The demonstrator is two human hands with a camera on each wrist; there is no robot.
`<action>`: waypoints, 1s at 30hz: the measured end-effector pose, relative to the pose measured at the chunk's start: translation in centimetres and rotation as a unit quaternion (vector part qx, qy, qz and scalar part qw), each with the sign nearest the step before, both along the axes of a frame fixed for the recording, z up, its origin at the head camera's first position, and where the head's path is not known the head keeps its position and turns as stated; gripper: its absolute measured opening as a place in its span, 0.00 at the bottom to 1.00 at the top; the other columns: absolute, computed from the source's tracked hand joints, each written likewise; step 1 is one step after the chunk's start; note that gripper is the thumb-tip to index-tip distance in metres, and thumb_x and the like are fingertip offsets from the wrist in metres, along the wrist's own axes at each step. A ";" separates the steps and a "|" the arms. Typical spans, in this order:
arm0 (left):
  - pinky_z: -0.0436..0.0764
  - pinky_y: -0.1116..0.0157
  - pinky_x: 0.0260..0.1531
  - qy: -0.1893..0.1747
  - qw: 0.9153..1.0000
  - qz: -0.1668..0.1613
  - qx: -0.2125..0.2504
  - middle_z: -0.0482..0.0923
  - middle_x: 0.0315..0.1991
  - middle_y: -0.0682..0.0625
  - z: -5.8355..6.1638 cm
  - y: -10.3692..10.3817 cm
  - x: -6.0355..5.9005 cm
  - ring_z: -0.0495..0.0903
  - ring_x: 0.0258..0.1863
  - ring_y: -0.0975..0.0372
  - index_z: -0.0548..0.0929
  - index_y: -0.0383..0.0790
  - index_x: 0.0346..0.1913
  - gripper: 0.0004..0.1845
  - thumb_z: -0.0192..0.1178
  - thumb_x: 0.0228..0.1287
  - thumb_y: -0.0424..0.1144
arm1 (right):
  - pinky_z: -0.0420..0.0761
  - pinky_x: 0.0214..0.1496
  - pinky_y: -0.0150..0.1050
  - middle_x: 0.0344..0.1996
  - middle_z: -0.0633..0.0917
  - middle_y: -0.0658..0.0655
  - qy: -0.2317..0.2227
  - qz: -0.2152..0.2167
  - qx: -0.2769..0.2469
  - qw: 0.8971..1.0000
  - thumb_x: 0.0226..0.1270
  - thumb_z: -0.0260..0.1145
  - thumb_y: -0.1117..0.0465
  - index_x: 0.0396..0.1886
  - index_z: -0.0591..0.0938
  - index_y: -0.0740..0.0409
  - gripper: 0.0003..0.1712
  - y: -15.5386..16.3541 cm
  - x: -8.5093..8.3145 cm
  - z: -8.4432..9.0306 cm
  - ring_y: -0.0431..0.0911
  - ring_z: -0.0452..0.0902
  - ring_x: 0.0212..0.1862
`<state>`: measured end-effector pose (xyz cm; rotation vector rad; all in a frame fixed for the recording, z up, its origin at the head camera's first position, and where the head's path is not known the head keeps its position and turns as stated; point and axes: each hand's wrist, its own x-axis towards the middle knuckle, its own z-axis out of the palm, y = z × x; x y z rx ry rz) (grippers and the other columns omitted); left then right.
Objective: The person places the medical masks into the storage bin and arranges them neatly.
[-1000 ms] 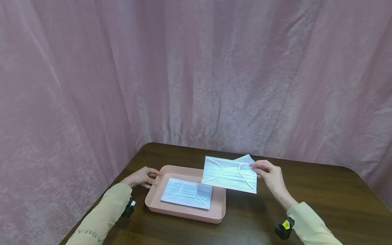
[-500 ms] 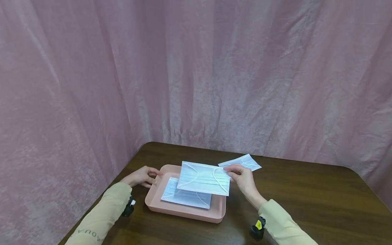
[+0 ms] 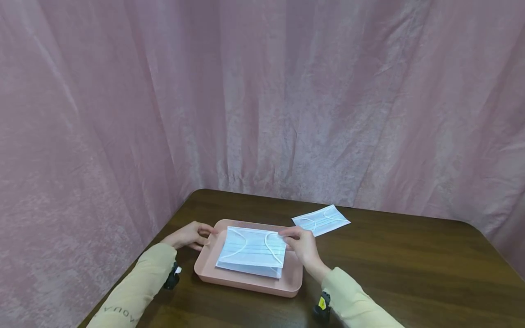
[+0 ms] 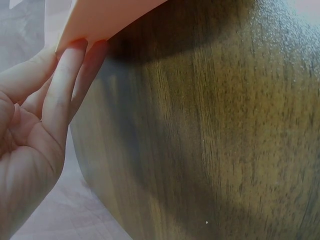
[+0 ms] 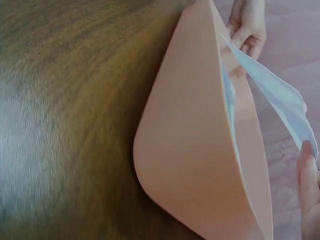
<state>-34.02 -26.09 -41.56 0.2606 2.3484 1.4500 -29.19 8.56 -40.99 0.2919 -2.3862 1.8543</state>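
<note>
A pink tray (image 3: 246, 288) sits on the table, and one flat pleated face mask (image 3: 246, 269) lies inside it. My right hand (image 3: 305, 249) pinches the right edge of another face mask (image 3: 252, 248), held over the one in the tray. In the right wrist view this upper mask (image 5: 275, 92) slants up from the tray to my fingertips (image 5: 306, 148). At the tray's left end, my left hand (image 3: 190, 237) grips the rim. The left wrist view has those fingers (image 4: 67, 80) against the tray's outer wall (image 4: 115, 17); the lower mask is mostly covered.
A further face mask (image 3: 321, 220) lies on the dark wooden table (image 3: 410, 264), behind and to the right of the tray. Pink curtains (image 3: 262, 100) hang behind the table and along its left side.
My right hand has carried its mask leftward and down, from beyond the tray's right end to over the mask inside. The mask at the back has come into fuller view. My left hand stays put.
</note>
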 end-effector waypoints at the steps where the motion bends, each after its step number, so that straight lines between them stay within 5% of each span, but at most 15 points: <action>1: 0.80 0.60 0.27 0.000 1.000 -0.003 0.002 0.73 0.48 0.35 0.0 -0.1 0.0 0.77 0.33 0.56 0.73 0.25 0.53 0.21 0.58 0.54 0.20 | 0.79 0.37 0.44 0.39 0.80 0.59 -0.001 0.003 0.003 1.000 0.60 0.58 0.75 0.36 0.84 0.64 0.10 -0.2 0.0 0.0 0.53 0.76 0.41; 13: 0.80 0.61 0.28 0.002 1.000 -0.022 0.022 0.72 0.48 0.33 0.1 -0.1 0.1 0.77 0.35 0.55 0.71 0.23 0.53 0.21 0.57 0.54 0.19 | 0.79 0.29 0.35 0.38 0.78 0.58 0.017 -0.004 0.036 0.999 0.57 0.60 0.76 0.32 0.84 0.64 0.09 -1.3 -0.1 -0.7 0.49 0.75 0.36; 30: 0.80 0.60 0.28 -0.002 1.000 -0.015 0.019 0.72 0.49 0.34 0.1 -0.1 0.2 0.77 0.33 0.56 0.71 0.23 0.53 0.21 0.57 0.53 0.19 | 0.78 0.22 0.36 0.36 0.79 0.60 0.028 -0.003 0.109 0.994 0.53 0.62 0.79 0.29 0.85 0.65 0.09 -1.3 -0.4 -1.4 0.46 0.74 0.29</action>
